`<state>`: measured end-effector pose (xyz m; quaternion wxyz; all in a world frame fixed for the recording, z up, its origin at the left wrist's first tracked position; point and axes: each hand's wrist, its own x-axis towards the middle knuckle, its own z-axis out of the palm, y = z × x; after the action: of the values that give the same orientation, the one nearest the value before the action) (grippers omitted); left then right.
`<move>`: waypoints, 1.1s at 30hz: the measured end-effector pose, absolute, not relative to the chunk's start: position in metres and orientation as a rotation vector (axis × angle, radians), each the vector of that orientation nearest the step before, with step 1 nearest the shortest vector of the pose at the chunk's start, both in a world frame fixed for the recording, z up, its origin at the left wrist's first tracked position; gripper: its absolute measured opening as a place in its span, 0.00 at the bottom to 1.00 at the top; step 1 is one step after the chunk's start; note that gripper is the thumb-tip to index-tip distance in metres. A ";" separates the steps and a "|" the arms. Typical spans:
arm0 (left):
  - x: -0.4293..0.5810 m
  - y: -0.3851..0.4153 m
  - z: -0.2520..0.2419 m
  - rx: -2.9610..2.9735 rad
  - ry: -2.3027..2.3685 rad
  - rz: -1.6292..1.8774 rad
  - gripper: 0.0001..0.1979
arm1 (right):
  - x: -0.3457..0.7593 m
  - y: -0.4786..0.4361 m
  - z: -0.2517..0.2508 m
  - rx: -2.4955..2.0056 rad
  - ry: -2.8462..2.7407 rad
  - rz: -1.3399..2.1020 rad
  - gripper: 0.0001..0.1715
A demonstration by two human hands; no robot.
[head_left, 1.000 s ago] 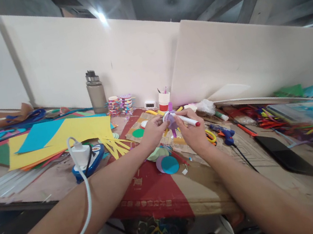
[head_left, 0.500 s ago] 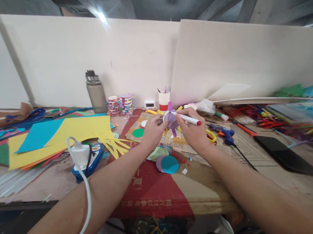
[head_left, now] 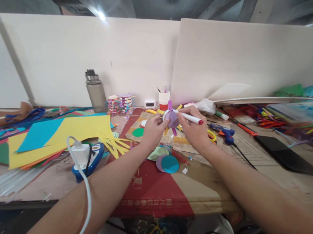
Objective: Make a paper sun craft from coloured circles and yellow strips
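My left hand (head_left: 155, 129) is closed on the edge of a round purple paper craft piece (head_left: 171, 119) with purple strips sticking out above and below. In my right hand (head_left: 191, 127) is a white marker (head_left: 189, 117) with a red end, its other end up against the craft piece. Exactly where the tip touches is too small to tell. Below the hands lie a blue paper circle (head_left: 170, 164) and pale green circles (head_left: 157, 153) on red and tan cardboard (head_left: 153, 186). A green paper circle (head_left: 138, 132) is left of my left hand.
Paper sheets (head_left: 86, 128) and a blue power strip (head_left: 94, 164) lie left; its white cable crosses my left forearm. A bottle (head_left: 96, 91) stands behind. On the right are a blue glue gun (head_left: 226, 134), a black phone (head_left: 286, 154) and a plastic box (head_left: 307, 110).
My right hand and the marker have shifted very slightly to the right, showing a little more of the purple piece. My left hand keeps its hold.
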<state>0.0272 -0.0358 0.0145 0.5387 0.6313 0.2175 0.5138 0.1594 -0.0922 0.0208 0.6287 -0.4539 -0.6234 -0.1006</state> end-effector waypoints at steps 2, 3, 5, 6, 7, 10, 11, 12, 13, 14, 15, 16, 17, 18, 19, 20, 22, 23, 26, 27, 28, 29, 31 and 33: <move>0.027 -0.037 0.015 1.499 0.520 1.224 0.12 | 0.159 -0.092 0.021 -1.027 -1.428 -0.238 0.08; 0.027 -0.037 0.015 1.502 0.521 1.226 0.11 | 0.159 -0.092 0.021 -1.023 -1.428 -0.242 0.08; 0.027 -0.036 0.014 1.507 0.524 1.232 0.11 | 0.159 -0.092 0.021 -1.021 -1.427 -0.243 0.08; 0.027 -0.036 0.014 1.508 0.526 1.234 0.11 | 0.159 -0.092 0.021 -1.022 -1.425 -0.238 0.08; 0.027 -0.036 0.014 1.509 0.528 1.235 0.12 | 0.159 -0.092 0.021 -1.024 -1.421 -0.231 0.08; 0.026 -0.036 0.015 1.531 0.534 1.243 0.11 | 0.159 -0.092 0.020 -1.028 -1.407 -0.209 0.08; 0.026 -0.037 0.015 1.540 0.534 1.246 0.11 | 0.159 -0.092 0.020 -1.032 -1.405 -0.204 0.08; 0.026 -0.037 0.016 1.546 0.533 1.249 0.11 | 0.159 -0.092 0.020 -1.034 -1.403 -0.202 0.08; 0.026 -0.037 0.016 1.548 0.531 1.248 0.11 | 0.159 -0.092 0.020 -1.035 -1.401 -0.200 0.08; 0.026 -0.038 0.016 1.545 0.530 1.249 0.11 | 0.159 -0.092 0.020 -1.032 -1.399 -0.196 0.07; 0.026 -0.038 0.017 1.542 0.532 1.250 0.11 | 0.159 -0.092 0.020 -1.028 -1.397 -0.195 0.07; 0.026 -0.038 0.017 1.541 0.537 1.251 0.11 | 0.159 -0.092 0.020 -1.024 -1.396 -0.197 0.07; 0.026 -0.039 0.017 1.539 0.544 1.253 0.11 | 0.159 -0.092 0.020 -1.020 -1.394 -0.202 0.07; 0.026 -0.039 0.017 1.537 0.550 1.256 0.10 | 0.159 -0.092 0.020 -1.019 -1.392 -0.208 0.07; 0.026 -0.039 0.017 1.535 0.553 1.258 0.10 | 0.159 -0.092 0.020 -1.018 -1.390 -0.214 0.07; 0.026 -0.039 0.017 1.530 0.552 1.259 0.11 | 0.159 -0.091 0.020 -1.017 -1.386 -0.220 0.07; 0.026 -0.039 0.017 1.517 0.543 1.256 0.11 | 0.159 -0.091 0.020 -1.011 -1.384 -0.221 0.07; 0.026 -0.038 0.017 1.513 0.539 1.254 0.11 | 0.159 -0.091 0.020 -1.007 -1.383 -0.223 0.07; 0.026 -0.037 0.017 1.511 0.540 1.257 0.12 | 0.160 -0.090 0.020 -1.014 -1.383 -0.243 0.07; 0.026 -0.037 0.017 1.512 0.540 1.261 0.12 | 0.160 -0.091 0.020 -1.019 -1.387 -0.250 0.07; 0.026 -0.037 0.017 1.512 0.542 1.263 0.12 | 0.160 -0.091 0.021 -1.021 -1.389 -0.255 0.07; 0.026 -0.038 0.017 1.513 0.544 1.264 0.12 | 0.160 -0.091 0.021 -1.019 -1.392 -0.258 0.06; 0.026 -0.038 0.018 1.516 0.549 1.264 0.11 | 0.160 -0.091 0.021 -1.005 -1.388 -0.260 0.06; 0.026 -0.039 0.018 1.518 0.553 1.269 0.11 | 0.160 -0.091 0.021 -0.991 -1.383 -0.265 0.05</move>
<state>0.0261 -0.0390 0.0181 0.5174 0.6324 0.2302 0.5286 0.1598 -0.0912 0.0211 0.6516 -0.4367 -0.6091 -0.1168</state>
